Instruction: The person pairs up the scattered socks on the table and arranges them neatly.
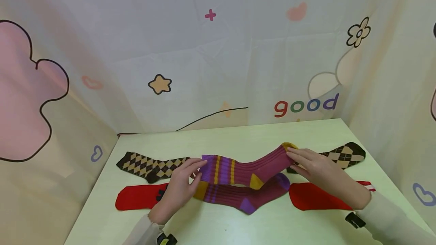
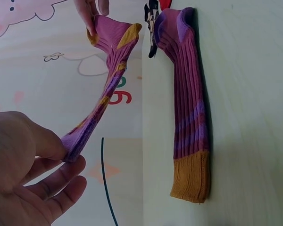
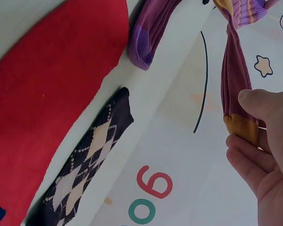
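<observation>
A maroon ribbed sock [image 1: 245, 171] with purple and yellow stripes, a yellow heel and a yellow toe is stretched between my two hands, raised off the table. My left hand [image 1: 180, 182] pinches its purple cuff between thumb and fingers, as the left wrist view [image 2: 42, 160] also shows. At the other end, my right hand [image 1: 316, 169] pinches the yellow toe [image 3: 240, 128]. Below it a second maroon sock [image 2: 188, 108] lies flat on the table, with purple heel and toe and a mustard cuff [image 2: 191, 176].
On the pale table [image 1: 218, 226], an argyle sock [image 1: 150, 165] and a red sock [image 1: 136, 197] lie at left. Another argyle sock [image 1: 347, 155] and another red sock [image 1: 316, 197] lie at right, partly behind my right arm. A printed curtain [image 1: 218, 59] surrounds the table.
</observation>
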